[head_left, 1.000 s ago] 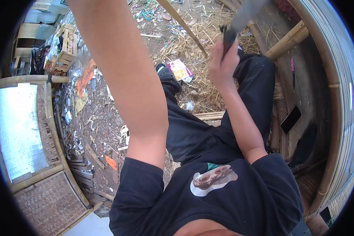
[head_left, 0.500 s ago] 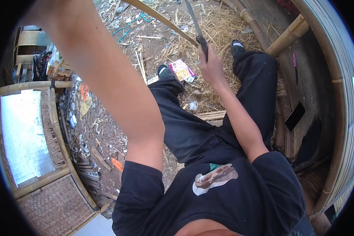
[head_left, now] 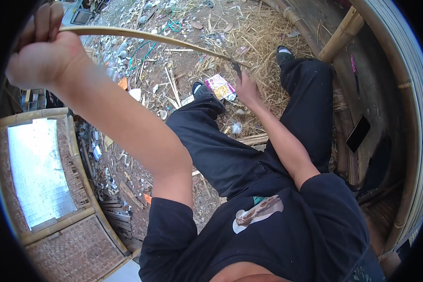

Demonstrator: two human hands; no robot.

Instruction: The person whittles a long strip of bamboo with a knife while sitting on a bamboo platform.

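Raised at the upper left, my left hand [head_left: 47, 58] is closed round one end of a long, thin bamboo strip [head_left: 145, 35]. The strip bows slightly and slants down to the right, toward my other hand. There, my right hand [head_left: 247, 90] grips a knife [head_left: 237, 69] by its dark handle, above the ground between my legs. The blade points up and away and is smeared by motion. The strip's far end meets the knife near the handle; whether the edge is cutting into it I cannot tell.
Shavings and straw [head_left: 263, 35] cover the ground ahead, with a printed packet [head_left: 219, 86] by my left foot. A woven bamboo panel [head_left: 75, 244] stands at left. On the right, a phone [head_left: 358, 134] lies on a dark surface beside a bamboo post [head_left: 341, 37].
My left hand has swung left and lower, fully into view, and the strip now lies flatter across the picture. My right hand and the knife have shifted slightly down.
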